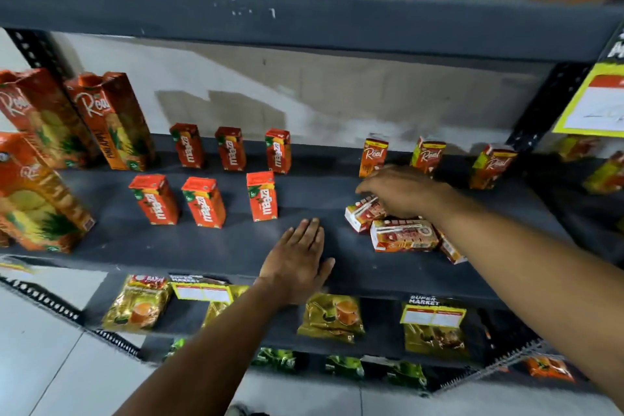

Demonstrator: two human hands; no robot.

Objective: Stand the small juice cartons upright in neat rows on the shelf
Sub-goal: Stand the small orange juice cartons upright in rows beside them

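On the dark grey shelf [209,246], several small orange Maaza cartons [261,196] stand upright in two rows of three. Three small Real cartons [373,153] stand upright along the back right. A heap of small Real cartons [403,234] lies flat at the front right. My right hand [401,191] reaches over that heap with its fingers curled down on a lying carton [364,211]; whether it grips it is unclear. My left hand [299,262] rests flat, palm down, on the shelf's front edge, holding nothing.
Tall Real pineapple cartons [111,120] stand at the shelf's left end. The shelf above [304,13] carries orange and green bottles. Gold tea packets [332,317] and yellow price tags [434,314] fill the shelf below. A yellow sign [594,101] hangs on the right upright.
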